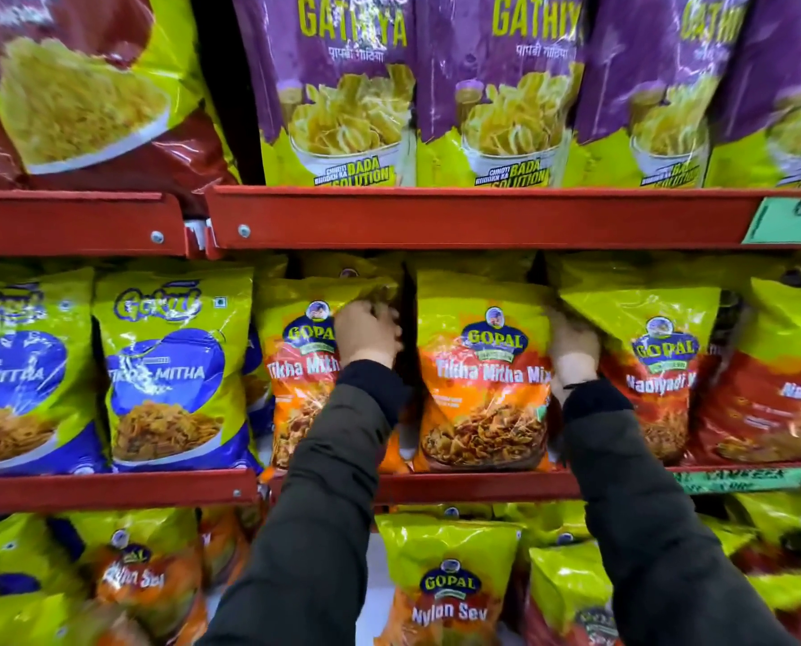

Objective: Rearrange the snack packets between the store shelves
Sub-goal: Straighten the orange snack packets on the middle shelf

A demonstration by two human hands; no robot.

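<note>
I am noting both hands, left (367, 335) and right (572, 349), gripping the packet (482, 370) edges; neighbours beside either grip risk toppling.

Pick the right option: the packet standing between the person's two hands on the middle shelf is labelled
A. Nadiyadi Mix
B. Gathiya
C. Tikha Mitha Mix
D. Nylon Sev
C: the orange Tikha Mitha Mix packet stands between the left hand and the right hand on the middle shelf.
</note>
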